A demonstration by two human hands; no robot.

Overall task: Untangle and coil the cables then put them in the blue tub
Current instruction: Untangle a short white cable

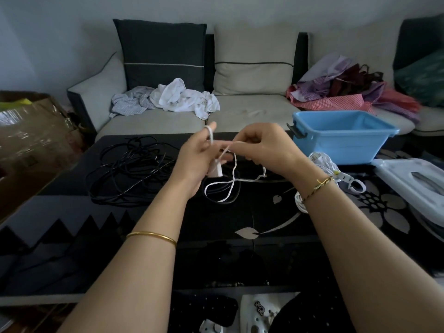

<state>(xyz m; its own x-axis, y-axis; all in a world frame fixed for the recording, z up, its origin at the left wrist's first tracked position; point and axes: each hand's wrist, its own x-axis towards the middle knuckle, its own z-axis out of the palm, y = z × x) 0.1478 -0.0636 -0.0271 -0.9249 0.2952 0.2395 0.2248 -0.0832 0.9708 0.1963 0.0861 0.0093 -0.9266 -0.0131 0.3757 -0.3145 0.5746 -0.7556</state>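
My left hand (194, 159) is raised over the black table, with a thin white cable (231, 181) looped round its thumb and the cable's white plug against its palm. My right hand (259, 146) pinches the same cable close beside the left hand. The cable's slack hangs down and loops on the table. A tangle of black cable (131, 171) lies on the table to the left. A bundle of thicker white cable (329, 167) with a plug lies right of my right wrist. The blue tub (341, 138) stands empty at the table's far right.
A white lid (413, 181) lies at the table's right edge. Behind the table (264, 236) stands a sofa with cushions, white clothes (177, 97) and a pile of coloured fabric (348, 92). A cardboard box (31, 126) is at the left.
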